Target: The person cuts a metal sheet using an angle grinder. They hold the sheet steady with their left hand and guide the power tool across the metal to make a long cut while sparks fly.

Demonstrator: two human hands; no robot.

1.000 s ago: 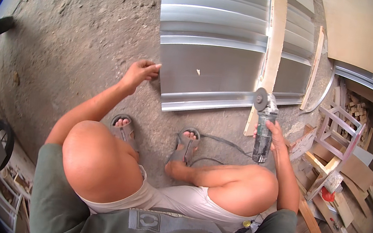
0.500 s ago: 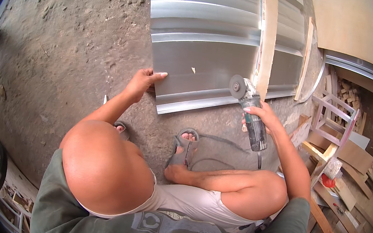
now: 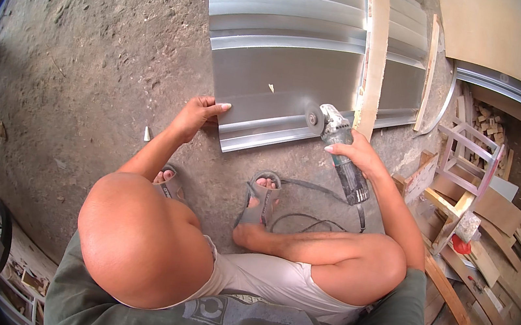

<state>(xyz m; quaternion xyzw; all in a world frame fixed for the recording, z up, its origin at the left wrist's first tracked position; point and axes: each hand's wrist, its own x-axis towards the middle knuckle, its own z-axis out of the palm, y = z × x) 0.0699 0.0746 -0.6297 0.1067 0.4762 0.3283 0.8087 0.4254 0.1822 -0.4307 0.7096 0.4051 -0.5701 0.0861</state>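
My right hand [image 3: 361, 155] is wrapped round the body of an angle grinder [image 3: 351, 180], whose disc faces up and left over the ribbed metal sheet [image 3: 249, 72]. The disc is close to the sheet's near folded edge; whether it touches the metal I cannot tell. At the sheet's left edge, near its corner, my left hand [image 3: 197, 115] grips the metal between thumb and fingers. A long wooden strip [image 3: 375, 59] lies across the sheet, right of the grinder's head. The grinder's black cord [image 3: 305, 220] loops over the ground beside my right foot.
Wood offcuts [image 3: 491, 258] are heaped at the right, with a small pale frame [image 3: 473, 148] among them. A large pale board [image 3: 507, 37] stands at the far right. On the rough ground [image 3: 111, 44] a small white cone-shaped piece [image 3: 147, 134] lies near my left forearm.
The grinder has moved left along the sheet's near edge in my right hand, its disc now farther from the wooden strip. My left hand keeps its hold on the sheet.
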